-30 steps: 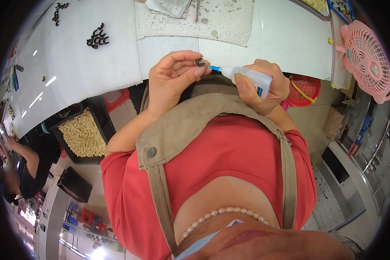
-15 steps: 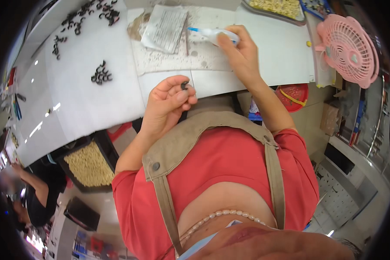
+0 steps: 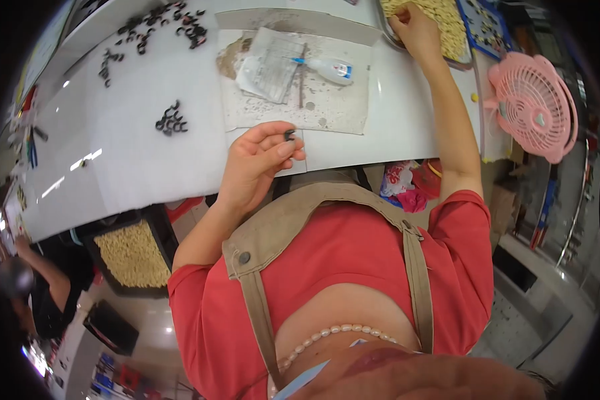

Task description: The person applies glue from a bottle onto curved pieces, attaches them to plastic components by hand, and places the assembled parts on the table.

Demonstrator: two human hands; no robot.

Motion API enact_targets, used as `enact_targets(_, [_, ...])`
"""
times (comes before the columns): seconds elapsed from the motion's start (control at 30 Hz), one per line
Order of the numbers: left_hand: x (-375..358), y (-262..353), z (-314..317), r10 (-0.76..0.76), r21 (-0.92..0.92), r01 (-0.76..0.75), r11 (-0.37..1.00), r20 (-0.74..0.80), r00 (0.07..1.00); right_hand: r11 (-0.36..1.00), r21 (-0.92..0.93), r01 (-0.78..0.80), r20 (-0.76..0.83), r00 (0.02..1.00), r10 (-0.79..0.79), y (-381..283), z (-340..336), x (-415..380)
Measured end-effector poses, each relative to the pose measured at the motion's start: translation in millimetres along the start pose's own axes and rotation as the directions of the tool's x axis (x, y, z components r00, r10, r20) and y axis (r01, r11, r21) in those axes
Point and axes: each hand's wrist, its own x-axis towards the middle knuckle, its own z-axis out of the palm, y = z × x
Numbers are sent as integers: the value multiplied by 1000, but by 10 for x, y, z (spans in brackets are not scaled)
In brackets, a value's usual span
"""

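Observation:
Between the thumb and fingers of my left hand [image 3: 263, 157] is a small dark curved piece [image 3: 289, 135], held over the table's near edge. My right hand [image 3: 417, 32] reaches to the far right, its fingers bent at the left side of a tray [image 3: 385, 30] of small pale yellow pieces [image 3: 450, 37]. Whether those fingers grip a piece cannot be made out. A white glue bottle [image 3: 330, 71] with a blue tip lies on a stained cardboard sheet [image 3: 343, 113], beside a clear bag with a printed paper [image 3: 277, 67] and a thin brown stick [image 3: 301, 87].
Dark curved pieces lie in a small pile [image 3: 172, 120] and a larger scatter [image 3: 160, 27] on the white table [image 3: 133, 153]. A pink fan [image 3: 533, 107] and a blue tray [image 3: 490, 30] stand right. Below left is a black crate [image 3: 163, 237] of pale pieces, near another person [image 3: 50, 287].
My right hand has let go of the glue bottle, now lying on the cardboard, and has moved right to the tray of pale pieces. My left hand still holds the dark piece.

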Motion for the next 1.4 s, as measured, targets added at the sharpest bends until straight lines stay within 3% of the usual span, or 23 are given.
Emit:
enact_targets(0.07, [17, -15, 68, -10, -7, 10, 1000, -16, 1000, 996, -14, 86, 63, 994, -84, 117, 79, 45])
enact_targets(0.1, [24, -30, 74, -10, -11, 10, 1000, -14, 1000, 987, 66, 147, -3, 989, -147, 135, 79, 36])
enact_targets(0.13, [26, -41, 77, 7, -17, -7, 1000, -22, 1000, 945, 302, 123, 1, 992, -130, 100, 48, -11])
enact_targets(0.2, [35, -65, 82, 31, -32, -32, 999, -31, 999, 712, 701, 43, 35, 995, -95, 37, -76, -200])
enact_targets(0.3, [59, -46, 104, 24, -70, -27, 997, -39, 999, 403, 909, -111, 173, 978, -120, -173, -159, -672])
enact_targets(0.37, [79, -41, 129, -9, -88, 7, 996, -23, 1000, 375, 914, -157, 250, 944, -215, -466, -233, -1062])
enact_targets(0.4, [85, -47, 131, -25, -96, 24, 995, -12, 1000, 368, 926, -86, 185, 953, -242, -632, -218, -1239])
enact_targets(0.43, [89, -60, 123, -44, -91, 43, 995, -3, 999, 532, 833, 154, 63, 928, -367, -693, -195, -1335])
enact_targets(0.63, [62, -125, 104, -70, -128, 71, 989, 8, 998, 545, 753, 370, -48, 856, -515, -964, -110, -1549])
enact_targets(0.73, [30, -122, 61, -75, -117, 76, 990, 15, 997, 517, 651, 556, -176, 773, -609, -1014, -80, -1461])
enact_targets(0.83, [33, -100, 18, -96, -98, 96, 991, 12, 995, 502, 602, 621, -187, 721, -668, -1035, -60, -1406])
enact_targets(1.13, [39, -131, 187, -48, -156, 40, 987, -46, 998, 554, 568, 608, -293, 779, -555, -1052, -26, -1467])
enact_targets(1.23, [45, -128, 208, -73, -199, 68, 978, -19, 997, 522, 578, 627, -307, 760, -573, -1000, -26, -1448])
enact_targets(1.4, [70, -181, 192, -30, -74, 38, 997, 107, 994, 470, 708, 526, -259, 814, -521, -987, -34, -1480])
